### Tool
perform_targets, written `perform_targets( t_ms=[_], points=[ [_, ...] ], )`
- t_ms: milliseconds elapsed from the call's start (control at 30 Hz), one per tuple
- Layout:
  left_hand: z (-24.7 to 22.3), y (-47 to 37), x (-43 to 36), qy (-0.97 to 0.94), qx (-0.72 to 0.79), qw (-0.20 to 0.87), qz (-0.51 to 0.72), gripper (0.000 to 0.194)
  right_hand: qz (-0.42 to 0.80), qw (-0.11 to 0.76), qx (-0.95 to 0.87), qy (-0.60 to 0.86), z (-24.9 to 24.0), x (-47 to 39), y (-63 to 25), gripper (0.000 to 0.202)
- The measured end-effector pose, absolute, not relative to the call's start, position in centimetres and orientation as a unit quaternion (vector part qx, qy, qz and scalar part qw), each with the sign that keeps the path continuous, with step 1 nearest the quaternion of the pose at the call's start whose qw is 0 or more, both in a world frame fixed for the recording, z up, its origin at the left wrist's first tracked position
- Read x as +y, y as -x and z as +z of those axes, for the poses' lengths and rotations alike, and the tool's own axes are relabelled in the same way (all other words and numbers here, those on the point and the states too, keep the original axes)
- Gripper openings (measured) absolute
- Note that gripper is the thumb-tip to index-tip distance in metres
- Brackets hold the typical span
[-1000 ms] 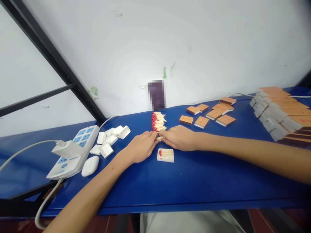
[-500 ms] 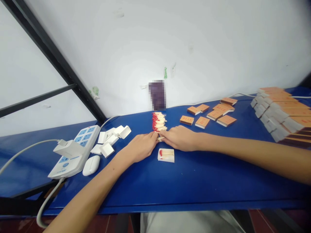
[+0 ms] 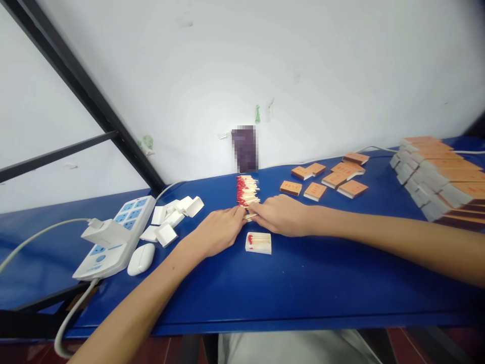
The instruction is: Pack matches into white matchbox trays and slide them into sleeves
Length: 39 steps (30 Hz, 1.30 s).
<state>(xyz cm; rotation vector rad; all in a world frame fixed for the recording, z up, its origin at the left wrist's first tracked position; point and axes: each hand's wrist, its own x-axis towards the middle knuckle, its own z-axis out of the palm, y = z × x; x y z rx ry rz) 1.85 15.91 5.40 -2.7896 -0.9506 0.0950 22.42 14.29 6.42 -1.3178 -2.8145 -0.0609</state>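
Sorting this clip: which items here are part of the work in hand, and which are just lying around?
Part of the work:
Matches between the fingertips of the left hand and right hand
Match pile
Partly filled tray
Probably loose white trays, orange matchboxes, stacked boxes

Apparently just lying about:
Power strip
Plugged-in adapter
White earbud case

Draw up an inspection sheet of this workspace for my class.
Surface: glossy blue tabletop.
Job's things: piled red-headed wooden matches; white rectangular tray holding some matches; jumbled white card trays; orange matchboxes, scattered and stacked.
Clutter: rounded white case beside white-and-blue power strip.
Grippers: left hand and right hand meet at pale matchsticks; exact grips hidden.
Cables: white cable from the strip's white plug-in adapter; white strip cable passes the table's edge.
Surroundings: marked white wall, black frame, pixelated dark rectangle.
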Motion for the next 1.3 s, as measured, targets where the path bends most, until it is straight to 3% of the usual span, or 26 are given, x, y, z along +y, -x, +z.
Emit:
perform_targets(
  t_ms=[133,233,367,533,700,967,1300],
  points=[
    [6.4,-1.7,14.5,0.941,-0.327,0.083,0.022,0.028,0.005,0.010,-0.908,0.418,8.8,12.8,-22.5,0.027],
    [7.0,-1.6,13.3,0.952,-0.305,0.010,0.020,0.027,0.049,-0.025,-0.912,0.407,10.0,11.5,-22.6,0.028],
    [7.3,-1.4,12.5,0.955,-0.283,-0.086,0.017,0.027,0.076,-0.045,-0.919,0.385,10.0,10.4,-22.7,0.023],
    [7.3,-1.6,12.6,0.954,-0.270,-0.130,-0.006,0.027,0.057,-0.069,-0.934,0.345,9.3,10.4,-22.9,0.024],
    [7.5,-1.6,12.9,0.951,-0.282,-0.125,-0.029,0.028,0.027,-0.054,-0.947,0.317,9.5,10.6,-23.1,0.030],
    [6.9,-1.1,13.3,0.936,-0.322,-0.126,-0.065,0.025,0.140,-0.027,-0.905,0.401,10.9,10.6,-23.4,0.020],
    [6.2,-1.1,13.9,0.956,-0.287,-0.047,-0.045,0.039,0.153,-0.003,-0.915,0.374,10.5,11.1,-23.0,0.021]
  ],
)
